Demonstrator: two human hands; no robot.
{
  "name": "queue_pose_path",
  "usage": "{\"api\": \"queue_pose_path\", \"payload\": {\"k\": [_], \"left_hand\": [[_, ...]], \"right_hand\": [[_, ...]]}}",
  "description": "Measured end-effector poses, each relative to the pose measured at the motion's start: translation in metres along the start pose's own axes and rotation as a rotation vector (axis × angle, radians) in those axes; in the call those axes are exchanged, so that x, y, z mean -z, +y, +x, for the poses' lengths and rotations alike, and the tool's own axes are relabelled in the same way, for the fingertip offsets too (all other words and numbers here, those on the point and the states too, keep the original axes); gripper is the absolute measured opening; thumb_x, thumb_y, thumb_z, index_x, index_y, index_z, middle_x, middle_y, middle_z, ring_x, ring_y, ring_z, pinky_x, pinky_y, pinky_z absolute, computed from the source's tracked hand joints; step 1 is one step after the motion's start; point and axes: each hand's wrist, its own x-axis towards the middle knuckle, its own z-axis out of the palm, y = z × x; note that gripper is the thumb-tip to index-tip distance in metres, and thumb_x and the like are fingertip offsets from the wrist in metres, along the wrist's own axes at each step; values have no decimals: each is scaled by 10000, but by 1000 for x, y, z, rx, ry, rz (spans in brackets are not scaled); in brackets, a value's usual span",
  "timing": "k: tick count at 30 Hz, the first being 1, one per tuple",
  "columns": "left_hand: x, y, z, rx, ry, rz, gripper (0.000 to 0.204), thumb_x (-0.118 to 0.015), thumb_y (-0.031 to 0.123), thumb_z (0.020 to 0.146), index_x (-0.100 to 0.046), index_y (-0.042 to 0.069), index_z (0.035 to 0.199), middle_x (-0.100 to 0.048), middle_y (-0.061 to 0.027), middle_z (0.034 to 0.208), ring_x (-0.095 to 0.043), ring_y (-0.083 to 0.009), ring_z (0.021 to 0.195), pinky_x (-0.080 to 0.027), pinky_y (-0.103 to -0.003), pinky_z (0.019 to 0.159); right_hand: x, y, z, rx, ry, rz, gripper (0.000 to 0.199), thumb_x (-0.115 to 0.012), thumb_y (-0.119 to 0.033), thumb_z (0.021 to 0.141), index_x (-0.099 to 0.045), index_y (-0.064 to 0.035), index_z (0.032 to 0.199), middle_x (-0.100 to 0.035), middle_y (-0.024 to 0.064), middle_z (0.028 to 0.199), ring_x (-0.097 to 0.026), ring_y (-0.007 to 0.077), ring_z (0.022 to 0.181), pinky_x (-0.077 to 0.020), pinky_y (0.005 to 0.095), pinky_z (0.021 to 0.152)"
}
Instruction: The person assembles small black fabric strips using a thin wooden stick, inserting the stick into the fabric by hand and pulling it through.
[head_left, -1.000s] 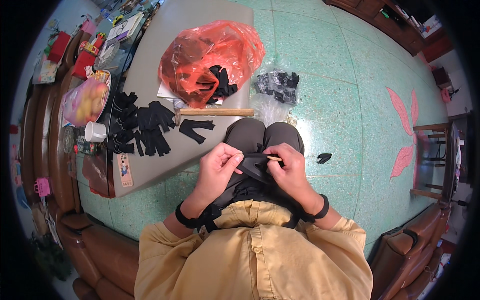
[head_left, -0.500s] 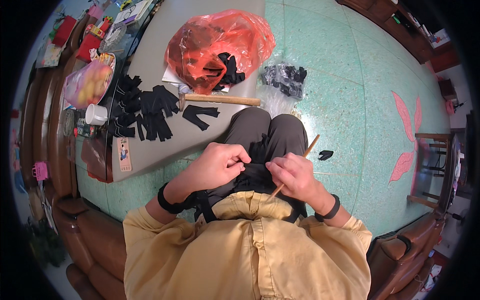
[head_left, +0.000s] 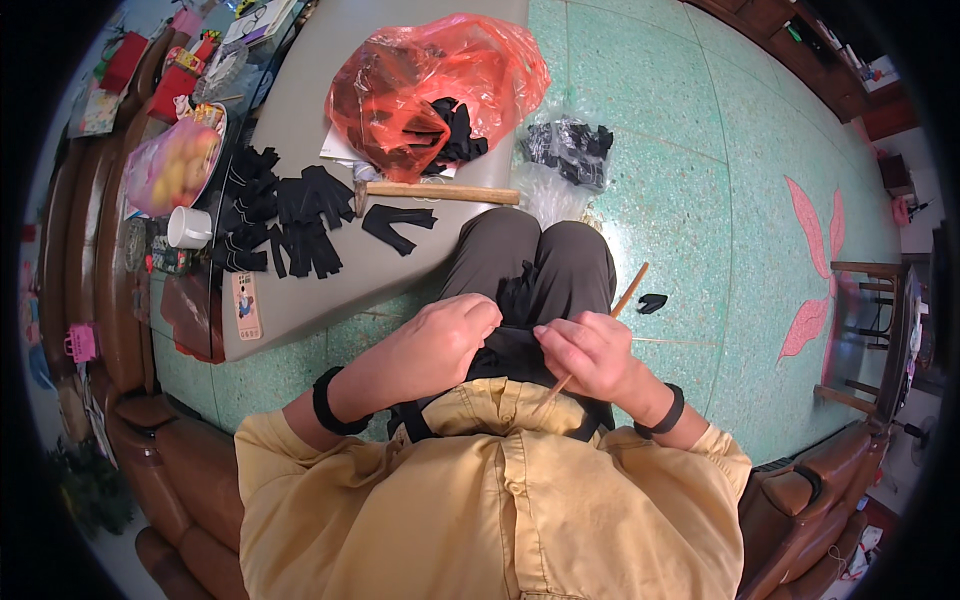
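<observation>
My left hand (head_left: 450, 340) is closed in a pinch above my lap, at the edge of a piece of black fabric (head_left: 512, 345) that seems to stretch across to my right hand (head_left: 590, 352). Dark trousers behind it make its outline hard to tell. The right hand is curled around a thin wooden stick (head_left: 628, 290), which slants up to the right, its lower end near my yellow shirt. Thumb and forefinger of that hand point toward the left hand. Another black fabric bit (head_left: 517, 290) lies between my thighs.
On the grey surface at left lie cut black fabric pieces (head_left: 310, 215), a wooden-handled hammer (head_left: 440, 192), a red plastic bag (head_left: 440, 80) and a patterned card (head_left: 246, 305). A white mug (head_left: 190, 228) stands farther left. A clear bag (head_left: 568, 160) and a black scrap (head_left: 652, 303) are at right.
My left hand has rotated and risen slightly, so its back now shows more and its fingertips less. My right hand has shifted a little lower, still gripping the stick.
</observation>
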Motion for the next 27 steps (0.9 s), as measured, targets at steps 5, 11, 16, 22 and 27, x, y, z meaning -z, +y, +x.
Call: {"api": "queue_pose_path", "payload": {"k": [5,11,16,22,27], "left_hand": [[1,-6,1,73,-33,-243,91,-545,-18,802,-553,-44,888,-589,-173,806,-589,-321,711,-474,-363,630],[0,1,0,-61,-25,-43,74,-568,4,807,-581,-30,871,-611,-143,826,-605,-291,708,-487,-339,629],[-6,12,-2,-11,61,32,41,-558,-2,808,-543,-18,842,-588,-136,785,-590,-313,722,-479,-363,632],[-13,6,-3,-109,146,67,60,-601,4,782,-585,-18,836,-613,-132,786,-607,-296,717,-491,-352,629],[-10,8,-2,-108,114,100,65,-613,-4,770,-598,-16,832,-622,-134,795,-617,-291,736,-499,-340,637]], "right_hand": [[1,-2,-4,-5,19,48,241,-660,-30,658,-603,9,889,-567,70,794,-511,137,559,-413,236,433],[-3,-4,-6,19,60,-4,217,-654,1,643,-598,11,852,-567,70,759,-509,156,541,-414,252,429],[-3,-7,-15,-203,128,-1,231,-653,16,613,-587,6,834,-558,70,698,-503,179,514,-406,270,413],[1,-9,-24,-178,118,-34,272,-672,5,612,-594,12,872,-559,71,716,-489,164,500,-387,260,404],[2,-6,-23,-4,122,-79,261,-680,-6,620,-606,13,869,-561,66,740,-471,130,499,-372,232,401]]}}
